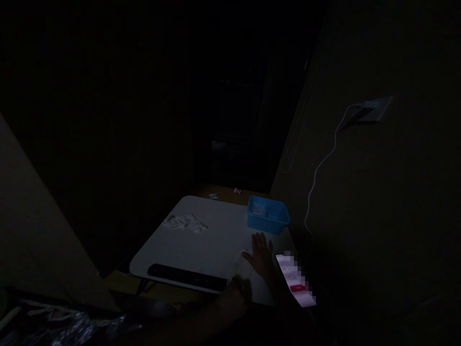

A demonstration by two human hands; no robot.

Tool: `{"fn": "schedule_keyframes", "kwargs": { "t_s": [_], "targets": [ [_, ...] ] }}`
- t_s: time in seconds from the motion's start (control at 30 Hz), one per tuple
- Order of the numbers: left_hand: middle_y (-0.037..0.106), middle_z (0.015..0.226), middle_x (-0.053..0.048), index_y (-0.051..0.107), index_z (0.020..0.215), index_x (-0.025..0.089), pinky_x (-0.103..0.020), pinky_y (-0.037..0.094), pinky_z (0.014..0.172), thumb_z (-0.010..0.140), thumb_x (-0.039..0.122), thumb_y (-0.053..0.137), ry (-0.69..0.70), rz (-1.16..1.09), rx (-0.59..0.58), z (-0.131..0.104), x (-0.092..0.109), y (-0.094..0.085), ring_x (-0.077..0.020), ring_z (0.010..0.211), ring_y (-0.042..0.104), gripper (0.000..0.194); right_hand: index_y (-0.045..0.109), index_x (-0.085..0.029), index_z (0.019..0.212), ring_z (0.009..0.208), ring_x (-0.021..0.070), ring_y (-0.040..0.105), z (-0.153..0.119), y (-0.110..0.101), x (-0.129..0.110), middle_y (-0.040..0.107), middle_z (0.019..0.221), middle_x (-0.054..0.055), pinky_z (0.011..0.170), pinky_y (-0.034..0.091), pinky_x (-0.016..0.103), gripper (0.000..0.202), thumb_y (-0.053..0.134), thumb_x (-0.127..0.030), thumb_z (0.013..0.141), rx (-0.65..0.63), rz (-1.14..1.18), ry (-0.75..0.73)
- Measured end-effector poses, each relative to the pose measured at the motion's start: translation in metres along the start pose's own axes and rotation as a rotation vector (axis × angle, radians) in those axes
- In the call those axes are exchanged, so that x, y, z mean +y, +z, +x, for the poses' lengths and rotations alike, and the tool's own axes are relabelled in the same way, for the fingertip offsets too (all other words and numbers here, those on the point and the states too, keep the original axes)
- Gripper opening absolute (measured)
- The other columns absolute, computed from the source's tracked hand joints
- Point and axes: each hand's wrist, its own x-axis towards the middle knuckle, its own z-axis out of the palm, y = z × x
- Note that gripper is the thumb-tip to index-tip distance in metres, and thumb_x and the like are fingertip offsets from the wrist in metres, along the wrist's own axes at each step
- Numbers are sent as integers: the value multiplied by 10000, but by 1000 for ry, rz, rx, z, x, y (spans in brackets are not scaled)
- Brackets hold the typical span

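In the dim light, my right hand (261,255) lies on the white folding table (212,240), fingers spread, at the edge of a pale, thin, cloth-like piece (242,266). My left hand (236,294) is closed at the table's front edge, by the near end of that piece. What its fingers pinch is too dark to make out. Crumpled white cloth (185,222) lies at the table's left side. Beyond my right hand, a blue plastic basket (268,223) stands at the far right corner with something pale inside.
A lit phone (296,281) is beside my right forearm. Along the table's front edge runs a black strip (185,278). A white cord (314,180) hangs from a wall socket (372,108) on the right. Small items, one a red-and-white container (237,191), lie behind the table.
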Motion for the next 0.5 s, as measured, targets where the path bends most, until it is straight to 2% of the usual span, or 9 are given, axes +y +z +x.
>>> {"fn": "schedule_keyframes", "kwargs": {
  "t_s": [0.1, 0.2, 0.4, 0.5],
  "targets": [
    [599, 1011, -169, 552, 1039, 47, -401, 422, 625, 779, 107, 421, 17, 29, -58, 2, -1, 0, -264, 784, 591, 297, 377, -103, 1257, 1230, 339, 241, 7, 1, 5, 371, 1304, 179, 936, 158, 556, 759, 283, -661, 751, -10, -4, 39],
    [608, 991, -154, 554, 1032, 56, -406, 425, 661, 786, 112, 430, 23, 12, -66, 4, -2, -1, -264, 813, 588, 281, 371, -107, 1262, 1233, 327, 240, 3, -2, 0, 374, 1306, 169, 954, 143, 538, 724, 279, -633, 772, -2, 8, 27],
    [597, 989, -205, 520, 1039, 14, -397, 437, 649, 808, 121, 426, -44, -41, -87, 3, 0, -5, -267, 839, 584, 272, 250, -151, 1322, 1273, 296, 136, -18, -8, -18, 269, 1372, 124, 991, 81, 500, 727, 353, -597, 758, -22, 30, -185],
    [591, 997, -202, 520, 1038, 18, -389, 452, 636, 796, 97, 425, -41, -70, -104, 4, 1, -8, -255, 828, 583, 272, 258, -138, 1318, 1273, 298, 137, -15, -6, -16, 265, 1371, 135, 989, 80, 503, 739, 337, -611, 756, -48, 26, -137]
  ]
}}
